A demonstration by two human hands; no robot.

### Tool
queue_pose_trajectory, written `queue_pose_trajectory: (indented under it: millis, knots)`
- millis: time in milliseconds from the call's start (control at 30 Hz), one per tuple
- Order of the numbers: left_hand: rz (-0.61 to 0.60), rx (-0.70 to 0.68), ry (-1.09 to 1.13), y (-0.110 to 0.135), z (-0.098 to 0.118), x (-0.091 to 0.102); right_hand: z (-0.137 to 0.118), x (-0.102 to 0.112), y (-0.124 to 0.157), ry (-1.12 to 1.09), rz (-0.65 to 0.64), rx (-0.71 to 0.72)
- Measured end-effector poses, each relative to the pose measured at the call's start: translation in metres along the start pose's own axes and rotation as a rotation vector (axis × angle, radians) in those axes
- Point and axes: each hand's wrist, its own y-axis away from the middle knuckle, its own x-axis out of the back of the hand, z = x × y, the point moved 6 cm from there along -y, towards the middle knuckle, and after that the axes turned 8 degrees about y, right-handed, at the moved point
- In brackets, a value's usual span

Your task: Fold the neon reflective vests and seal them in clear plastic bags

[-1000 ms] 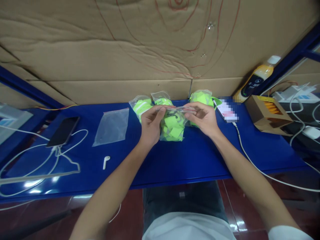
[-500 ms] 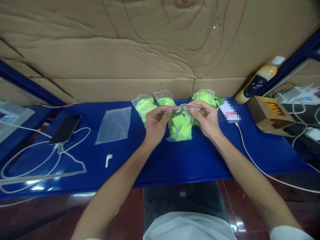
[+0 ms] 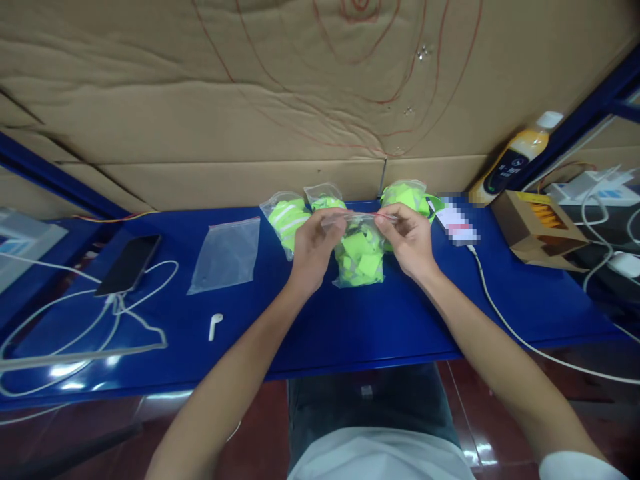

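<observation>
Both of my hands pinch the top edge of a clear zip bag (image 3: 361,257) filled with folded neon-yellow fabric. My left hand (image 3: 316,243) grips the left part of that edge, its thumb on top. At the right part, my right hand (image 3: 407,237) is closed on the edge between thumb and fingers. Behind my hands stand more filled bags: a striped yellow one (image 3: 287,220) at the left, a smaller bag (image 3: 326,199) beside it, and another (image 3: 404,195) at the right. A flat clear zip bag (image 3: 226,255) lies to the left of my hands.
On the blue shelf (image 3: 320,333) lie a phone (image 3: 129,265) with white cables and a white earbud (image 3: 215,327). To the right are a white device (image 3: 456,223) on a cable, an open cardboard box (image 3: 537,230) and a leaning bottle (image 3: 517,157). Cardboard (image 3: 280,127) stands behind.
My fingers have shifted a little along the bag's top edge, with my right hand slightly closer to my left. The whole view has moved slightly.
</observation>
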Motion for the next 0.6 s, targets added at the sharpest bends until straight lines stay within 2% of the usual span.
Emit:
queue_pose_trajectory:
  millis: [133,433,533,600]
  knots:
    - [-0.072,0.054,-0.042,0.004,-0.002,-0.009,-0.005,-0.007,0.006,-0.019,-0.021,0.003]
    - [0.021,-0.055,-0.142,0.001,-0.004,0.007,0.001,-0.018,0.012,0.008,-0.097,-0.009]
    - [0.030,-0.145,-0.233,0.000,0.002,0.009,0.006,-0.029,0.018,-0.010,-0.220,-0.022]
    - [0.032,-0.152,-0.249,0.000,0.004,0.009,0.009,-0.037,0.022,-0.026,-0.299,-0.022]
